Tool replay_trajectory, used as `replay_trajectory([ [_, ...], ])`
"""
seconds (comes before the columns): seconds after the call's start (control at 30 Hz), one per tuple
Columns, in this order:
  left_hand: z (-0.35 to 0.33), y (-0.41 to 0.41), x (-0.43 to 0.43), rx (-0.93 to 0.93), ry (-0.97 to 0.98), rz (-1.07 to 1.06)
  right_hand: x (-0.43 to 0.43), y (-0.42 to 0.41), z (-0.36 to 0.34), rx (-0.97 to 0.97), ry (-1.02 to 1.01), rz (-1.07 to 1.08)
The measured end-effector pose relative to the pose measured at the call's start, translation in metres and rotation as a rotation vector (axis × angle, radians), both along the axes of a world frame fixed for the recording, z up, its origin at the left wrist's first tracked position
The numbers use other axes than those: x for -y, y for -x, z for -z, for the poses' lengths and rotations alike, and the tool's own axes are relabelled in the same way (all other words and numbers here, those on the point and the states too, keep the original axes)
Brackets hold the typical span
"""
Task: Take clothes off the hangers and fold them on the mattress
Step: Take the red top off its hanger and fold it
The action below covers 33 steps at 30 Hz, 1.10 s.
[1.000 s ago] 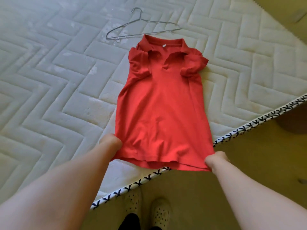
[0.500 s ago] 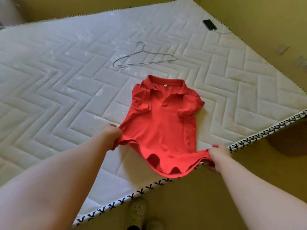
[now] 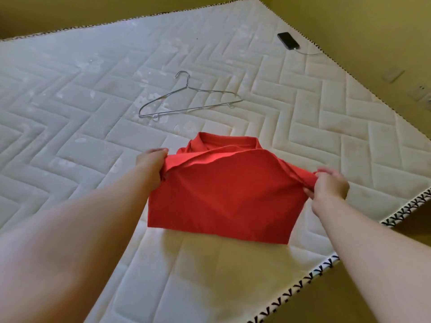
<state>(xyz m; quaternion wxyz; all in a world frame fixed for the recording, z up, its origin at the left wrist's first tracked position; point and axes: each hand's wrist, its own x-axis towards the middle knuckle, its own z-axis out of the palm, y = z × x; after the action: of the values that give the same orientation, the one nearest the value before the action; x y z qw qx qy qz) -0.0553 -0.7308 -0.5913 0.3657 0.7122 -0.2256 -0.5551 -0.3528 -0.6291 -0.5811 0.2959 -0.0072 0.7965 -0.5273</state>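
Red shirt [image 3: 221, 197] — hem corners pinched in left grip [image 3: 151, 165] and right grip [image 3: 331, 186] — fold between them may be skewed if lowered unevenly.

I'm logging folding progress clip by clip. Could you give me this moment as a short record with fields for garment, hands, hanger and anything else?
garment: red polo shirt, on the mattress, lower half folded up towards the collar
left hand: grips the shirt's raised edge on its side
right hand: grips the opposite end of that edge
hanger: wire hanger, bare, lying beyond the shirt
other: phone with cable, near the far edge
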Motion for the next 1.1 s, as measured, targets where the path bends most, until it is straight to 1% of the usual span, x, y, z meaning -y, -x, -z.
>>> replay_trajectory([
  [0.07, -0.002, 0.010, 0.025, -0.110, 0.065, 0.003, 0.024, 0.003, 0.000, 0.025, 0.094, -0.135],
  [0.1, -0.003, 0.015, 0.032, -0.184, 0.087, 0.027, 0.032, 0.002, 0.002, 0.036, 0.128, -0.235],
  [0.13, 0.000, 0.020, 0.039, -0.215, 0.096, 0.076, 0.040, 0.002, 0.006, 0.040, 0.149, -0.332],
  [0.23, 0.014, 0.037, 0.049, -0.158, 0.102, 0.193, 0.059, 0.002, 0.030, 0.003, 0.144, -0.506],
  [0.37, 0.057, 0.046, 0.057, 0.111, 0.067, 0.364, 0.075, 0.003, 0.070, 0.079, -0.025, -0.576],
  [0.47, 0.087, 0.049, 0.058, 0.378, 0.024, 0.498, 0.081, 0.008, 0.101, 0.012, -0.268, -0.625],
  [0.57, 0.109, 0.047, 0.063, 0.639, -0.139, 0.525, 0.082, 0.011, 0.125, -0.038, -0.488, -0.609],
  [0.6, 0.114, 0.046, 0.065, 0.673, -0.210, 0.512, 0.082, 0.011, 0.132, -0.058, -0.551, -0.583],
  [0.67, 0.120, 0.042, 0.067, 0.665, -0.308, 0.454, 0.080, 0.011, 0.142, -0.067, -0.653, -0.492],
  [0.73, 0.125, 0.038, 0.068, 0.673, -0.364, 0.417, 0.078, 0.011, 0.151, 0.011, -0.663, -0.391],
  [0.8, 0.129, 0.036, 0.067, 0.614, -0.395, 0.409, 0.077, 0.011, 0.161, 0.067, -0.648, -0.343],
  [0.93, 0.127, 0.040, 0.068, 0.461, -0.375, 0.407, 0.076, 0.016, 0.163, 0.136, -0.620, -0.366],
  [1.03, 0.124, 0.043, 0.069, 0.357, -0.360, 0.347, 0.076, 0.020, 0.158, 0.146, -0.546, -0.387],
  [1.1, 0.117, 0.046, 0.068, 0.304, -0.340, 0.346, 0.075, 0.020, 0.153, 0.143, -0.493, -0.377],
])
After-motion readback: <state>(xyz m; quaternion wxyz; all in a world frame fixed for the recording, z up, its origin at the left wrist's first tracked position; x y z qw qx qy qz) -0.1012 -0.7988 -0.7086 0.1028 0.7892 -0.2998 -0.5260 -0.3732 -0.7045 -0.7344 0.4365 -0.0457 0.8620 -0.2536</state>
